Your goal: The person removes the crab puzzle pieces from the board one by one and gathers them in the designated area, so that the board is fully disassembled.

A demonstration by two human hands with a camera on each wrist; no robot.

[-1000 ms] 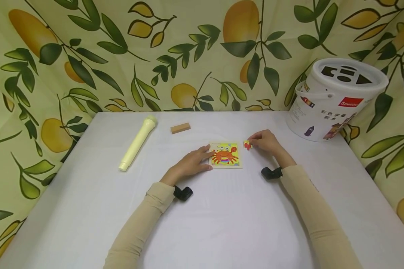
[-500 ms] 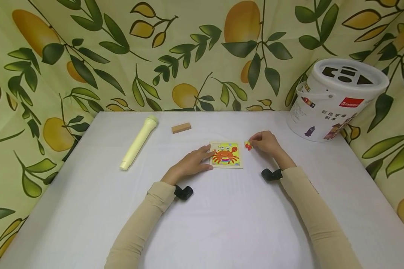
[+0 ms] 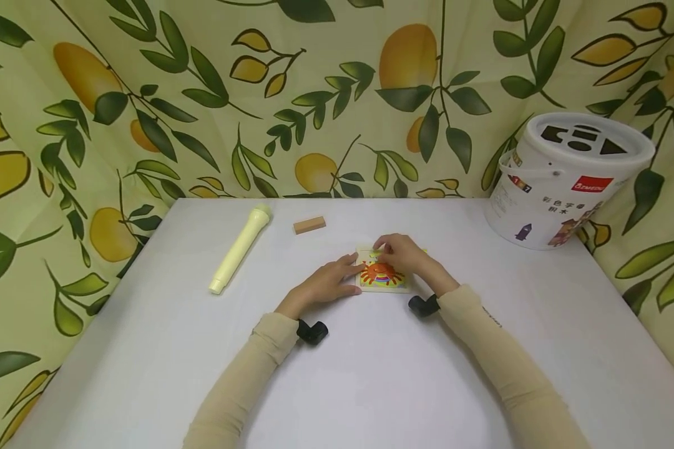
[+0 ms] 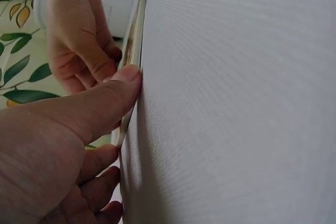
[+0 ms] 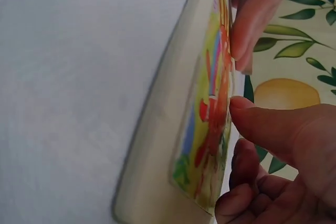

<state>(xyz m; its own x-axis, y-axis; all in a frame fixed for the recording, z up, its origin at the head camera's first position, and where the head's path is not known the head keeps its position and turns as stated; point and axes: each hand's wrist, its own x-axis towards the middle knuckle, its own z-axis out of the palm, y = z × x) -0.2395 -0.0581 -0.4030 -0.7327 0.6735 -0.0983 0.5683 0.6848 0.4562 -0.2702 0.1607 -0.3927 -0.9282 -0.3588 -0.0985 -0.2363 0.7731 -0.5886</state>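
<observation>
A small square crab puzzle (image 3: 380,274) in a pale frame lies on the white table. At its left edge rests my left hand (image 3: 327,282), the index finger over the picture and the thumb (image 4: 126,77) against the frame's edge. My right hand (image 3: 404,254) is over the upper part of the puzzle, fingers bent, with the thumb (image 5: 252,111) at the picture's surface. Whether something lies pinched in the right fingertips I cannot tell. A bit of yellow puzzle piece (image 3: 425,250) shows just right of the frame, mostly hidden behind the right hand.
A pale yellow microphone-shaped stick (image 3: 240,249) lies at the left. Behind the puzzle, toward the left, is a wooden block (image 3: 309,225). A white bucket (image 3: 561,187) with a shape-hole lid stands at the back right, before a fruit-print curtain (image 3: 348,93).
My right hand has moved left from the small piece beside the frame to above the puzzle; yellow still shows where that piece was. The left hand has stayed at the frame. The head view has shifted slightly.
</observation>
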